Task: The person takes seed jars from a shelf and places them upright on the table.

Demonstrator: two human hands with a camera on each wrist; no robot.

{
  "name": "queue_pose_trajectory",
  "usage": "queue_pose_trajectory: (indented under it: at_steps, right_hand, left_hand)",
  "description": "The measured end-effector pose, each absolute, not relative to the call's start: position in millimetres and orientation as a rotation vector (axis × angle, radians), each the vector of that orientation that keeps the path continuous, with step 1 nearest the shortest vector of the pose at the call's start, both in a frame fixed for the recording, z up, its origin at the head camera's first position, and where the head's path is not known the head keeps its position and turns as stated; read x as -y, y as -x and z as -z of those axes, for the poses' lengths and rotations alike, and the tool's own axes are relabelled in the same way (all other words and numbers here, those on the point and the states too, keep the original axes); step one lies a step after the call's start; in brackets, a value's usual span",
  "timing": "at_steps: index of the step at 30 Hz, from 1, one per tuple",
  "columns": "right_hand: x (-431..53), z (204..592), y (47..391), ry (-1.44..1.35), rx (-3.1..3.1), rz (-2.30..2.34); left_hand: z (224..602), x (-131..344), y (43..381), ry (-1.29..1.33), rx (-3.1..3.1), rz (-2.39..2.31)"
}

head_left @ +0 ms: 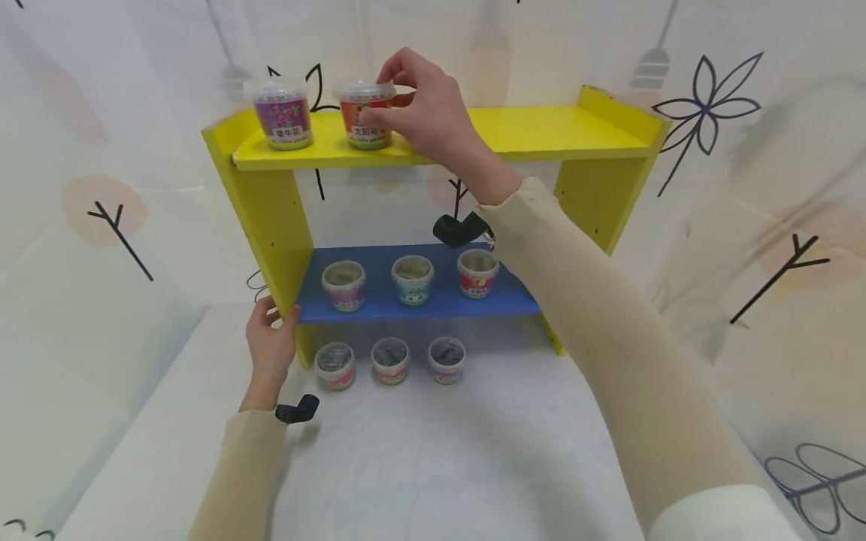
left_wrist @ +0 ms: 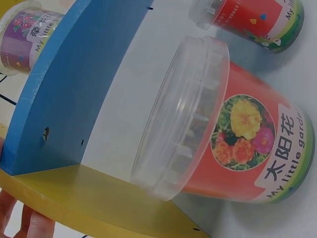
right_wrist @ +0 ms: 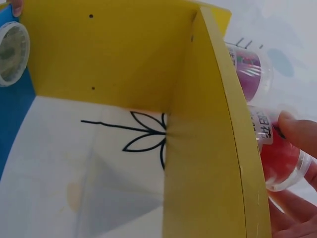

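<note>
My right hand (head_left: 436, 113) holds a red plastic cup (head_left: 365, 137) with a clear lid between thumb and fingers, on the yellow top board of a small shelf (head_left: 534, 131). Its thumb presses the label in the right wrist view, where the red cup (right_wrist: 280, 157) shows behind the yellow board. Left of it stands a purple lidded cup (head_left: 284, 120), apart from the red one. My left hand (head_left: 271, 349) grips the shelf's yellow left side panel near the blue middle board (head_left: 433, 309). Some of its fingers (left_wrist: 42, 225) appear at the panel's edge in the left wrist view.
Three cups stand spaced on the blue board: a purple one (head_left: 347, 293), a teal one (head_left: 413, 289) and a red one (head_left: 476, 284). Below, three more lidded cups, including a left one (head_left: 336, 368), stand on the white tabletop (head_left: 433, 466). A patterned cloth hangs behind.
</note>
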State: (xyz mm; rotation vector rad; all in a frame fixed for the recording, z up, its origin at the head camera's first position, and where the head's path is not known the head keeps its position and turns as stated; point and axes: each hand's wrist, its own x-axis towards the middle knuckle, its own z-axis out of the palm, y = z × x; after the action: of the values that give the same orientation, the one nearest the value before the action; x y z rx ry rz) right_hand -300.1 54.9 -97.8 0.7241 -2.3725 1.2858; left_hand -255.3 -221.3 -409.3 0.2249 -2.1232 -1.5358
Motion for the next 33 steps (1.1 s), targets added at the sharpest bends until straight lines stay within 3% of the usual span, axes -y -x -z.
queue_pose_trajectory:
  at_steps: [33]
  right_hand:
    - [-100.0, 108.0, 275.7, -0.924, 2.107, -1.429]
  left_hand:
    - [410.3, 221.5, 254.5, -0.201, 2.107, 1.531]
